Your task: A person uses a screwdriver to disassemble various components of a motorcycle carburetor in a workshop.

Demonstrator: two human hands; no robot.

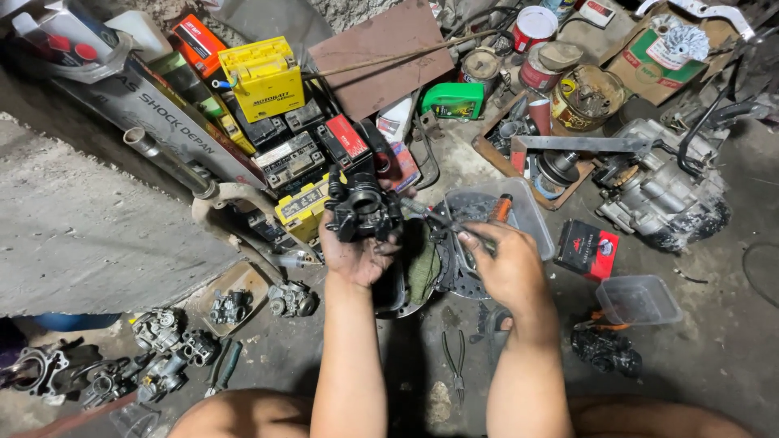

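Gripping the black carburetor body in your left hand above the floor, keep it steady; your right hand, closed on a thin tool, should probe squarely.

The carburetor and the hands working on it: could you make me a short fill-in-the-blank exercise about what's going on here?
1. The left hand holds up a black ____ above the floor.
2. The right hand points a thin tool with an ____ handle at that part.
3. On the floor between the forearms lies a pair of ____.
4. Right of the right hand sits an empty clear plastic container, and above it a small red and ____ box.

Missing words: carburetor; orange; pliers; black
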